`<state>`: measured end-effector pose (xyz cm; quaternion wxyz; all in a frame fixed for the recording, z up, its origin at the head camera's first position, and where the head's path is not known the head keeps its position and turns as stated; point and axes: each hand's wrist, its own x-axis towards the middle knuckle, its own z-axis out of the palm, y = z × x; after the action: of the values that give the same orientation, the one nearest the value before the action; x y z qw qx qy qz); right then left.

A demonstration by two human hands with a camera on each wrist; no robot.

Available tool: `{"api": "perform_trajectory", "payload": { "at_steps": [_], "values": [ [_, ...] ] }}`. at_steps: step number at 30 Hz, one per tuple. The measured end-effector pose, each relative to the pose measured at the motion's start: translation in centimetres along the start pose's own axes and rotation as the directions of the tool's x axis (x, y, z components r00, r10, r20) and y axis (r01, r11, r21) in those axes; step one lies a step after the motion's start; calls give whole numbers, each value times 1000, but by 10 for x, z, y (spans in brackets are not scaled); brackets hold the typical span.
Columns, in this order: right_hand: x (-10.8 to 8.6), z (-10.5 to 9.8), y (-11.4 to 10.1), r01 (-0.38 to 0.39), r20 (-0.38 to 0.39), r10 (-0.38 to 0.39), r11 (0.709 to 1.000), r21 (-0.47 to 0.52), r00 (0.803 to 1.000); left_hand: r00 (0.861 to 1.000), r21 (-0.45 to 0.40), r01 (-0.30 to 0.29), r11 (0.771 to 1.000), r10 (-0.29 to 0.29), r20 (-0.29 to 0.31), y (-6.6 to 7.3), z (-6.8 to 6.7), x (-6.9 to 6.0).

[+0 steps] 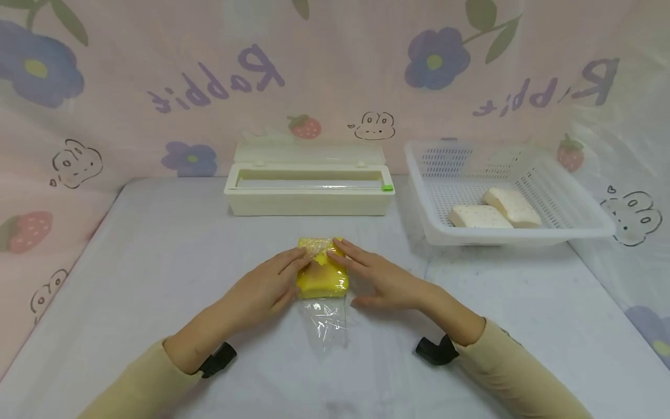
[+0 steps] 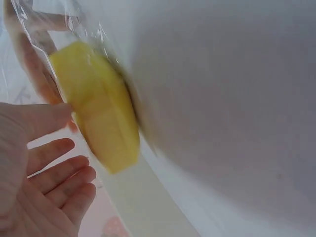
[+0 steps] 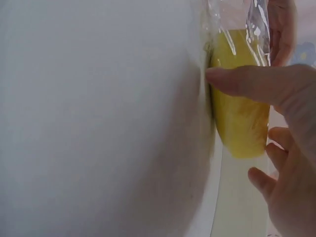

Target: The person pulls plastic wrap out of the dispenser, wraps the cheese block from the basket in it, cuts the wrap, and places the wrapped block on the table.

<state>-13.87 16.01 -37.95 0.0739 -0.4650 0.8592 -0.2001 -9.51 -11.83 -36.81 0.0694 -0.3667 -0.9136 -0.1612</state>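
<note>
A yellow squarish block [image 1: 323, 283] lies on the white table, covered in clear cling film whose loose tail [image 1: 327, 326] stretches toward the near side. From the left, my left hand [image 1: 267, 285] rests extended fingertips on its top. In the left wrist view, the thumb [image 2: 49, 117] meets the block's edge and the other fingers are spread loosely. My right hand [image 1: 389, 279] touches the film on top from the other side with nearly straight fingers. Its thumb [image 3: 242, 80] stands along the block's side in the right wrist view. What the block is made of cannot be told.
Behind the block stands a cream cling film dispenser [image 1: 309, 203], lid raised, with a green slide cutter [image 1: 387, 187]. A white perforated basket [image 1: 518, 234] at the back right holds two pale speckled blocks [image 1: 478, 217]. A printed curtain [image 1: 335, 75] hangs behind.
</note>
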Motion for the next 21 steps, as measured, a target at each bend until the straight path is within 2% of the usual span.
{"api": "perform_trajectory", "payload": {
  "at_steps": [6,11,16,21],
  "values": [
    [1,4,-5,47,9,-46,995,-90,999,999,-28,-33,999,33,-7,8,-1,-1],
    [3,6,-7,47,11,-46,991,-122,999,1000,-23,-23,999,23,-9,9,3,-1],
    [6,9,-8,28,10,-27,992,-125,1000,1000,88,9,996,-9,2,14,11,5],
    [7,12,-11,19,-15,-21,992,-127,1000,1000,239,18,971,-16,-8,20,19,9]
  ]
}}
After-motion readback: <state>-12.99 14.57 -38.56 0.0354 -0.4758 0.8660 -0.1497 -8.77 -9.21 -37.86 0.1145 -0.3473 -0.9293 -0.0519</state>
